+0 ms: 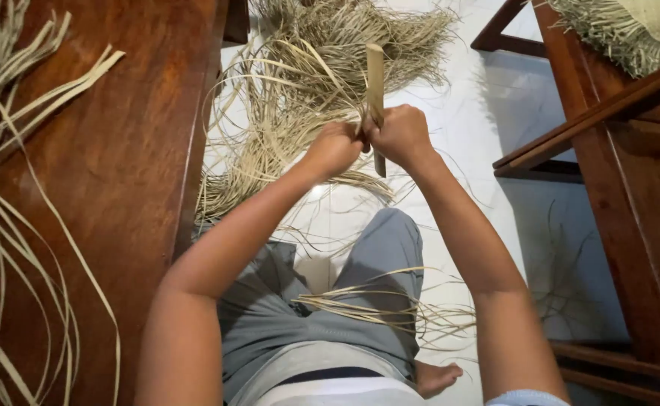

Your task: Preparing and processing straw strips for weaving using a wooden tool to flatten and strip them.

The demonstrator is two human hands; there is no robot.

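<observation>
The flat pale strip [376,83] stands upright over the white floor [488,113], w/ both hands together, left hand [334,148] & right hand [400,134] clamped on it. Best to grip firm and pull evenly, so fibre bundle [307,83] splits clean.

From my view, both forearms run bare down to the left hand [335,148] and right hand [400,134]. Well below the hands I see grey trousers [379,259], a dark waistband [330,374], a pale shirt hem, a light-blue sleeve edge [527,398] and a bare foot [435,377].
</observation>
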